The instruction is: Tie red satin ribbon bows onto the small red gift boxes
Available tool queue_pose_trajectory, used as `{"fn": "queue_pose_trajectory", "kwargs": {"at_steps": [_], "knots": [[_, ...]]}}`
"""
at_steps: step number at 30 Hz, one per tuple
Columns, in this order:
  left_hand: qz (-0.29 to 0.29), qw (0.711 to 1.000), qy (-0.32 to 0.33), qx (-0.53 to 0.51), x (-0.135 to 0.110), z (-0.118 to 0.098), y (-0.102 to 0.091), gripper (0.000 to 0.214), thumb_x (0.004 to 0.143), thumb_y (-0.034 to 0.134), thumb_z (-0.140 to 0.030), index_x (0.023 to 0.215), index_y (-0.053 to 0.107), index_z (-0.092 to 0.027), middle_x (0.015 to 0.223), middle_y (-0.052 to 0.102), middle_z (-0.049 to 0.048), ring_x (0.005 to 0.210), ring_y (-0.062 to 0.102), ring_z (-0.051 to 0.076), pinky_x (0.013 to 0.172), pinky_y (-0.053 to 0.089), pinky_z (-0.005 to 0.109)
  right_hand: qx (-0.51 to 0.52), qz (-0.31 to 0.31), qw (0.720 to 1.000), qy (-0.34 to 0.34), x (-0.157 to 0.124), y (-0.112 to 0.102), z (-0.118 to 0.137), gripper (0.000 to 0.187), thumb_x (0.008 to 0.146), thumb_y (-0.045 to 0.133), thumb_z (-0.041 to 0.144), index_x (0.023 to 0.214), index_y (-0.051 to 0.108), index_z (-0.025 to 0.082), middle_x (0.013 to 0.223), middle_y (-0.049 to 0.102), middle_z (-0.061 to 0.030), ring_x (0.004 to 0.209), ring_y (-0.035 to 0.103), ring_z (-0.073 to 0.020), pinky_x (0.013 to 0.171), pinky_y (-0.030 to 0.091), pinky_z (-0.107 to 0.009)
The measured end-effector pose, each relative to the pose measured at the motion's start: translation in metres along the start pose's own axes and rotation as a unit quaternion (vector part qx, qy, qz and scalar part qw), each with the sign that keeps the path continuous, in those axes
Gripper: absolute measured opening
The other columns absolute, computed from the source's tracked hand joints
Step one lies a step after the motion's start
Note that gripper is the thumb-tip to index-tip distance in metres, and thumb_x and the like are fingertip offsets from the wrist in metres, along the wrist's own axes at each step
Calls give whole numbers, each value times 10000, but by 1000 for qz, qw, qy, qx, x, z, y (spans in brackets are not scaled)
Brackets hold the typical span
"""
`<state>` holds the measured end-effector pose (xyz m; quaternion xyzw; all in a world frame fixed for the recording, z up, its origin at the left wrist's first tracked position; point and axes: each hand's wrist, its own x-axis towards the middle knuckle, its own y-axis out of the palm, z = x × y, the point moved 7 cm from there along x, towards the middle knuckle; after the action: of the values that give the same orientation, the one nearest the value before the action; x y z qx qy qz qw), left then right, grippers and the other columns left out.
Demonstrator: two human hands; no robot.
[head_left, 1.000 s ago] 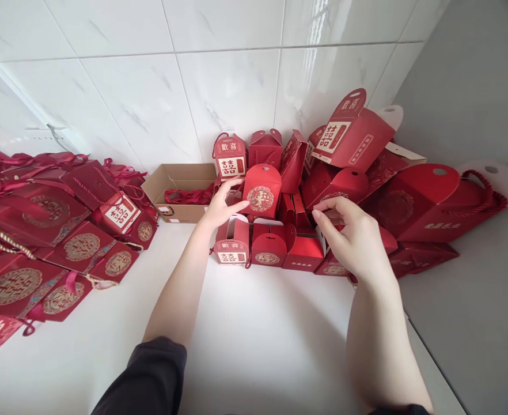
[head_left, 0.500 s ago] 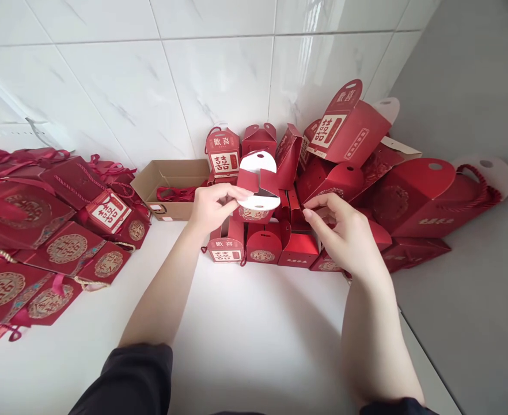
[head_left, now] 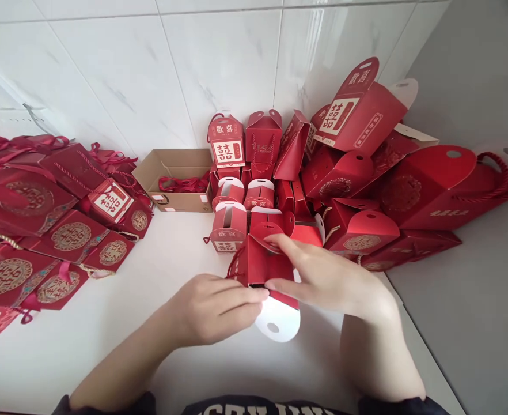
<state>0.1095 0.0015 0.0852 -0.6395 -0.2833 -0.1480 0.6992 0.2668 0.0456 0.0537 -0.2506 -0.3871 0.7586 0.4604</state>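
Observation:
A small red paper gift box (head_left: 258,262) is between my hands, tilted toward me over the near part of the table. Its rounded flap with a white inner face (head_left: 282,320) hangs open toward me, and a dark red cord shows at its left side. My left hand (head_left: 219,308) grips the near left edge, thumb and fingers closed on the card. Over the right side, my right hand (head_left: 323,276) has its fingertips on the far flap and its thumb at the near edge. Part of the box is hidden under the fingers. Just behind it stand rows of similar small boxes (head_left: 229,222).
An open cardboard box (head_left: 180,204) holding dark red ribbon stands by the tiled wall. Stacked red gift boxes (head_left: 72,239) fill the left side. Larger red boxes (head_left: 427,187) are piled at right, one box (head_left: 353,124) leaning on top, against a grey panel (head_left: 474,311).
The small box has come toward me and down, away from the rows, and now tilts with its white flap toward me. My right hand has moved from the pile onto it.

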Motion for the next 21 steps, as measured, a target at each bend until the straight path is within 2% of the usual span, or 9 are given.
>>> {"fn": "queue_pose_trajectory", "kwargs": {"at_steps": [2,4,7,8,9,11,14,17,21], "knots": [[17,1000,-3,1,-8,-2,15,172,863,551,-35,933,636,-168,951,778,37,695,714,139,530,493,248,-21,48,998,31,11,19,-4,642,824,650,406,1402,418,251,1193,674,-134,994,681,-326,716,531,-384],[99,994,-55,-4,-14,8,35,198,871,491,-17,891,617,-168,857,754,15,645,678,132,514,440,263,-36,84,994,64,25,37,-6,658,784,668,386,1381,440,231,1171,666,-139,967,681,-325,678,512,-359],[279,943,-177,-46,-27,29,59,98,904,531,-158,871,616,-194,766,697,-13,615,637,142,531,393,279,-88,102,986,99,42,57,-4,685,765,672,382,1374,442,171,1202,623,-168,942,682,-327,677,495,-355],[318,922,-207,-76,-30,34,61,73,897,585,-262,888,625,-202,774,693,-14,634,638,150,546,391,278,-105,105,983,107,47,62,-2,720,749,692,396,1375,438,148,1197,615,-175,929,685,-332,683,497,-360],[342,905,-227,-109,-32,36,60,150,881,621,-355,911,635,-209,795,697,-14,656,642,154,562,393,274,-118,109,981,108,50,67,1,754,740,704,411,1382,428,127,1196,607,-182,939,684,-339,694,501,-365],[356,886,-249,-159,-33,39,56,218,892,598,-426,945,656,-223,813,701,-19,670,633,142,594,394,262,-135,112,978,112,54,74,6,802,738,707,442,1399,405,104,1193,600,-188,944,684,-344,704,509,-373],[337,889,-266,-160,-30,43,49,217,956,470,-296,917,673,-230,787,684,-23,648,598,121,622,378,260,-152,100,978,105,56,74,12,695,815,613,374,1413,382,106,1170,610,-174,918,692,-318,681,511,-367],[318,893,-277,-156,-29,45,49,263,955,423,-231,848,661,-206,748,649,-12,638,572,125,629,365,269,-171,77,976,110,57,67,10,593,857,503,242,1420,372,114,1165,623,-167,914,695,-299,668,511,-360],[304,881,-317,-173,-30,47,52,311,953,375,-189,751,611,-180,764,599,-3,652,543,121,638,368,266,-195,49,970,138,58,63,1,688,857,523,376,1452,332,89,1143,635,-179,907,689,-320,690,525,-392]]}}
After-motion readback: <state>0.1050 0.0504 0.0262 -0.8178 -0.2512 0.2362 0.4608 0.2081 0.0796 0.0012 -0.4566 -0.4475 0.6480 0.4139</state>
